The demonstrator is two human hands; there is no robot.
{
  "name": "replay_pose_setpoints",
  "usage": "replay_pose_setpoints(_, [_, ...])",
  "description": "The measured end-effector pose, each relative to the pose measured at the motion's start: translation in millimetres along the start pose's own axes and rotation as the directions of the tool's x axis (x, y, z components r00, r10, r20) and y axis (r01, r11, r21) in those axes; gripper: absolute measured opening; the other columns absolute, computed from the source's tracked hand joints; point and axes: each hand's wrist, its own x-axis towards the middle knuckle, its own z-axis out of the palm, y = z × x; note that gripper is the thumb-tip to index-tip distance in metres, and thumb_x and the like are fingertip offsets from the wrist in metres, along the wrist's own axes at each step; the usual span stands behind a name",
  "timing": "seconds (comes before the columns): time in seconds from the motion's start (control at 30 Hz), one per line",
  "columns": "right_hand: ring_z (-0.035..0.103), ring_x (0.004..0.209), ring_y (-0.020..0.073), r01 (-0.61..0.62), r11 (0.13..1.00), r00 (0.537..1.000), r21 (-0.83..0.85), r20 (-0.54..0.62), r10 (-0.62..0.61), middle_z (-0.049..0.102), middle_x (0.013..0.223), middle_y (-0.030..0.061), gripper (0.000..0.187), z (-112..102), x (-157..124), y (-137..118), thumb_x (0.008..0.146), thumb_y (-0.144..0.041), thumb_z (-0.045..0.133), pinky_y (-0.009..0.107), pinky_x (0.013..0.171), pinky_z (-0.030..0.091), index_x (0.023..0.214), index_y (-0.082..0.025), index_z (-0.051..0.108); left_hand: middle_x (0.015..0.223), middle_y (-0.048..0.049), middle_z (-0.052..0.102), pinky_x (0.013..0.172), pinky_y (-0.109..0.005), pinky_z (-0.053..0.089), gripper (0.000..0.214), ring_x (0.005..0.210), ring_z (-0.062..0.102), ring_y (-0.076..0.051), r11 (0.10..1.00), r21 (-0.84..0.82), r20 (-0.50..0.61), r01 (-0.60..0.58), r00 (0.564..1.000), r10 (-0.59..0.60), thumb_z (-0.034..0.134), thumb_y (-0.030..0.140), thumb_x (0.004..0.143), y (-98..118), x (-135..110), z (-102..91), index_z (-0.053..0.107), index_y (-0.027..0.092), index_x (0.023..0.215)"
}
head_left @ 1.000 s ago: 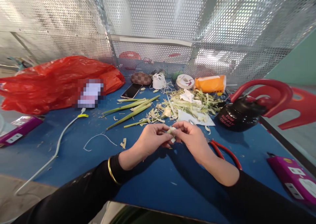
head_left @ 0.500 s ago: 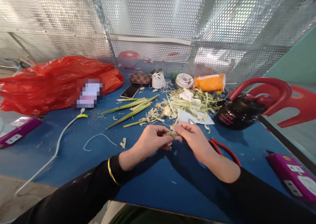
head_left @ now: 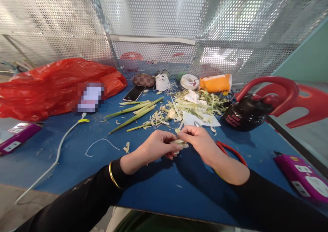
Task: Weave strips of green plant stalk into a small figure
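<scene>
Pinched in my left hand (head_left: 157, 145) is a small folded bundle of pale plant strips (head_left: 182, 144), its end poking out past the thumb. My right hand (head_left: 198, 140) is closed at the fingertips on the upper edge of these strips, where a small pale scrap sticks up. Fingers partly hide the bundle. Beyond the hands lie long green stalks (head_left: 135, 117) and a heap of pale shreds and leaves (head_left: 197, 105), with white paper (head_left: 212, 120) at its front. Red tool handles (head_left: 234, 153) show beside my right wrist.
A black kettle (head_left: 243, 117) with a red handle stands right. Purple power strips (head_left: 302, 179) lie on both sides. A red plastic bag (head_left: 58, 78), a cabled phone (head_left: 90, 97), a dark phone (head_left: 134, 93), white string (head_left: 162, 82) and an orange packet (head_left: 215, 83) sit further back.
The right fingertips have moved slightly up and left over the strips, and more of the bundle shows between the hands. The view has shifted a little.
</scene>
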Motion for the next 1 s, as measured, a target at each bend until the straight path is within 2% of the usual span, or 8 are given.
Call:
replay_pose_setpoints(0.1, [0.04, 0.056, 0.0115, 0.1, 0.981, 0.993, -0.169, -0.05, -0.11, 0.047, 0.056, -0.0045, 0.022, 1.8, -1.4, 0.2, 0.076, -0.032, 0.061, 0.026, 0.053, 0.032, 0.06, -0.019, 0.053, 0.061, 0.0011, 0.063, 0.051, -0.021, 0.048, 0.031, 0.05, 0.058, -0.009, 0.999, -0.027, 0.04, 0.023, 0.999, -0.022, 0.071, 0.043, 0.071, 1.0, -1.1, -0.7, 0.066, 0.015, 0.081])
replay_pose_setpoints(0.2, [0.046, 0.057, 0.0126, 0.162, 0.96, 0.985, -0.23, -0.013, -0.17, 0.053, 0.057, -0.0033, 0.017, 2.2, -2.1, 1.4, 0.077, -0.028, 0.059, 0.026, 0.055, 0.036, 0.062, -0.02, 0.056, 0.065, -0.0032, 0.067, 0.048, -0.02, 0.046, 0.042, 0.049, 0.06, -0.01, 0.997, -0.043, 0.066, 0.063, 0.996, -0.06, 0.061, 0.056, 0.078, 0.3, -2.0, -1.9, 0.067, 0.014, 0.084])
replay_pose_setpoints(0.33, [0.047, 0.056, 0.0117, 0.102, 0.993, 0.995, -0.062, 0.004, -0.102, 0.053, 0.057, -0.0037, 0.019, 2.6, -1.5, 1.6, 0.074, -0.03, 0.065, 0.026, 0.056, 0.038, 0.06, -0.019, 0.058, 0.069, -0.0053, 0.07, 0.048, -0.019, 0.046, 0.041, 0.049, 0.06, -0.01, 0.994, -0.06, 0.086, 0.095, 0.992, -0.089, 0.064, 0.054, 0.076, -3.1, -1.7, -4.2, 0.069, 0.014, 0.082])
replay_pose_setpoints(0.47, [0.047, 0.054, 0.0104, 0.013, 0.991, 0.996, 0.13, 0.085, -0.025, 0.052, 0.056, -0.0046, 0.023, 4.6, -2.3, 0.5, 0.07, -0.034, 0.071, 0.025, 0.054, 0.037, 0.059, -0.019, 0.059, 0.071, -0.0049, 0.07, 0.049, -0.02, 0.047, 0.035, 0.052, 0.062, -0.01, 0.991, -0.064, 0.114, 0.12, 0.987, -0.113, 0.069, 0.048, 0.074, -4.2, -1.5, -4.7, 0.072, 0.015, 0.089])
replay_pose_setpoints(0.63, [0.047, 0.052, 0.0099, -0.009, 0.988, 0.993, 0.153, 0.121, -0.009, 0.052, 0.055, -0.0051, 0.022, 7.3, -4.1, 0.1, 0.068, -0.033, 0.072, 0.025, 0.052, 0.038, 0.058, -0.019, 0.059, 0.067, -0.0039, 0.068, 0.046, -0.018, 0.044, 0.03, 0.057, 0.065, -0.012, 0.985, -0.092, 0.137, 0.145, 0.982, -0.131, 0.071, 0.041, 0.072, -1.4, -2.2, -1.8, 0.074, 0.016, 0.088])
replay_pose_setpoints(0.73, [0.049, 0.057, 0.011, 0.064, 0.996, 0.996, 0.061, 0.053, -0.067, 0.056, 0.059, -0.0033, 0.017, 6.0, -3.2, -0.6, 0.07, -0.031, 0.069, 0.025, 0.055, 0.04, 0.061, -0.019, 0.062, 0.062, -0.0031, 0.066, 0.046, -0.018, 0.044, 0.025, 0.054, 0.063, -0.011, 0.977, -0.142, 0.094, 0.157, 0.985, -0.145, 0.072, 0.036, 0.07, -0.2, -2.0, 0.5, 0.073, 0.014, 0.081])
replay_pose_setpoints(0.87, [0.049, 0.056, 0.0123, 0.177, 0.977, 0.981, -0.116, -0.062, -0.185, 0.056, 0.061, -0.0021, 0.024, -0.3, -1.6, -1.3, 0.08, -0.042, 0.061, 0.026, 0.053, 0.038, 0.07, -0.02, 0.061, 0.061, -0.0043, 0.066, 0.049, -0.018, 0.047, 0.026, 0.053, 0.061, -0.011, 0.959, -0.253, -0.049, 0.129, 0.988, -0.146, 0.07, 0.039, 0.072, -0.2, -0.7, 1.0, 0.07, 0.012, 0.074])
replay_pose_setpoints(1.0, [0.046, 0.052, 0.0124, 0.19, 0.947, 0.972, -0.261, -0.089, -0.219, 0.052, 0.056, -0.0037, 0.026, -2.6, -2.4, 0.2, 0.08, -0.043, 0.063, 0.026, 0.05, 0.035, 0.068, -0.021, 0.055, 0.061, -0.0032, 0.065, 0.049, -0.019, 0.048, 0.024, 0.055, 0.062, -0.012, 0.945, -0.32, -0.152, 0.071, 0.98, -0.125, 0.07, 0.037, 0.071, -0.2, 0.0, 0.1, 0.067, 0.013, 0.069])
